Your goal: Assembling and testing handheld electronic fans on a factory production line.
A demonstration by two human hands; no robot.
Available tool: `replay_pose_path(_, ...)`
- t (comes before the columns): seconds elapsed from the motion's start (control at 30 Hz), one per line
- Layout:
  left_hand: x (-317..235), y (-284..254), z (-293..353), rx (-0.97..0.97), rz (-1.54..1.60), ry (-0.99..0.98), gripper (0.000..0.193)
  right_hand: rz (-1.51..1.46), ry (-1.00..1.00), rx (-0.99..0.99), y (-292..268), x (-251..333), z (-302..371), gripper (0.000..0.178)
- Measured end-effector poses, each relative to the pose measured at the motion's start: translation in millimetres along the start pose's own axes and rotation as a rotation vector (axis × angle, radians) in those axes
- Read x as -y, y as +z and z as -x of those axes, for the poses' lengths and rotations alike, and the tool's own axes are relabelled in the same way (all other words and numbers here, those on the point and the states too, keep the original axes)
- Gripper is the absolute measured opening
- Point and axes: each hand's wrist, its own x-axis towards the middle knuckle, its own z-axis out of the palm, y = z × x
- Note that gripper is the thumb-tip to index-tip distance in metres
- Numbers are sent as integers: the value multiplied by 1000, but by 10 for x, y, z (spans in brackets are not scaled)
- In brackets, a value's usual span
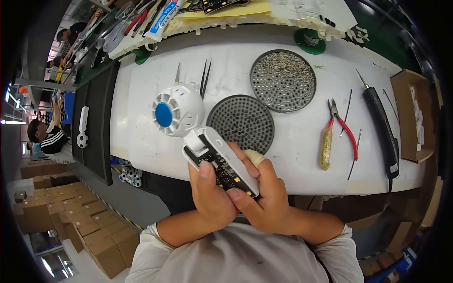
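Note:
A white handheld fan (178,111) with a round vented head and a blue centre disc is held above the near edge of the table. Its handle is open, baring a black circuit board (221,166) with small yellow parts. My left hand (210,195) is closed around the handle's left side, thumb on the board. My right hand (264,191), with a wrap on one finger, grips the handle's right side and lower end, its thumb at the board's bottom. Just beyond the handle lies a round dark tray (241,123) of small black pieces.
A second round tray (282,81) holds many small screws. To the right lie red-handled cutters (337,134), a black electric screwdriver (381,129) and a cardboard box (415,118). Tweezers (205,78) lie behind the fan. A black conveyor (94,122) at left carries another white fan (83,127).

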Motion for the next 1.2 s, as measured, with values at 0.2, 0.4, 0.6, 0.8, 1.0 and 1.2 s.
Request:
replay_pose_path(0.2,24,239,69,23,6,32,57,5,-132,-82,-118,14,111,57)
replay_pose_path(0.4,-9,191,65,117,0,110,41,-133,65,38,-223,113,166,54)
replay_pose_path(0.6,-2,-52,178,130,131,116,38,-184,186,2,77,154,193,53)
replay_pose_path(0.8,-105,-296,89,145,114,288,38,-81,148,8,305,162,35,54)
replay_pose_path(1.0,-207,-516,17,76,374,101,37,-132,276,128,478,323,-159,63)
replay_pose_path(1.2,-201,-761,-109,197,267,-50,51,-62,323,188,519,319,-181,82)
